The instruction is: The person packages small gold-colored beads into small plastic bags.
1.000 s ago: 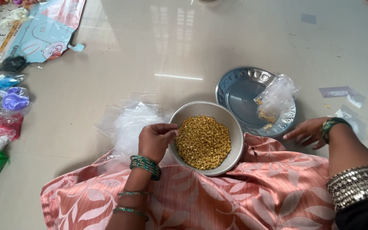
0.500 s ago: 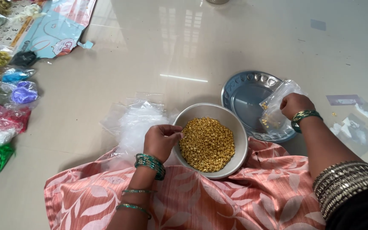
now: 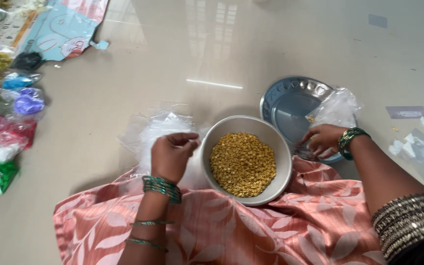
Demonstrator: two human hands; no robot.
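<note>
Your left hand [image 3: 172, 154] is loosely curled, fingertips pinched at the left rim of the bowl [image 3: 211, 147]; can't tell whether it grips the rim or only touches it. The bowl is round, pale grey-white, sitting on the pink leaf-print cloth [image 3: 280, 230] over your lap, and it holds a flat heap of small yellow split lentils [image 3: 243, 163] across its bottom.

Your right hand [image 3: 324, 140] is over the near edge of the steel plate [image 3: 290, 105], fingers bent down onto the clear plastic bag [image 3: 338, 107] that lies on the plate. It touches the bag's lower part; can't tell if it's actually clamped on it. A few yellow grains show inside the bag near the plate's centre.

The plate is round, shiny, with a dimpled rim, on the floor just right of the bowl.

A stack of clear plastic bags [image 3: 160, 127] lies on the floor just left of the bowl, behind your left hand. Small packets of coloured stuff [image 3: 6, 108] line the far left edge.
</note>
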